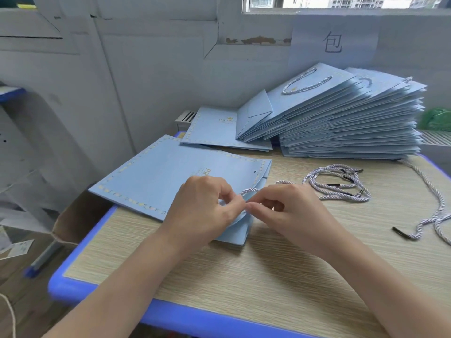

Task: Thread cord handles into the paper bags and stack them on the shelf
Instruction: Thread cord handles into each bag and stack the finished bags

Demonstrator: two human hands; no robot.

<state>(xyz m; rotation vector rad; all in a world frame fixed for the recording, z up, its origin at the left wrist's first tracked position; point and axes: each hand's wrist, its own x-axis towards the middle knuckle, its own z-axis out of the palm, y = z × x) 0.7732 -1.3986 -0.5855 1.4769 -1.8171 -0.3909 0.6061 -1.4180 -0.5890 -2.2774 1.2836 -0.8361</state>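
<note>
A flat light-blue paper bag lies on the table, its open top edge toward the right. My left hand pinches that top edge, fingers curled. My right hand pinches the end of a white twisted cord right at the bag's edge, fingertips meeting my left hand's. The cord arches behind both hands. Where the cord's tip sits is hidden by my fingers.
A bundle of loose cords lies right of my hands, another cord trails at the far right. A tall stack of bags stands at the back right, one flat bag beside it. The table has a blue rim.
</note>
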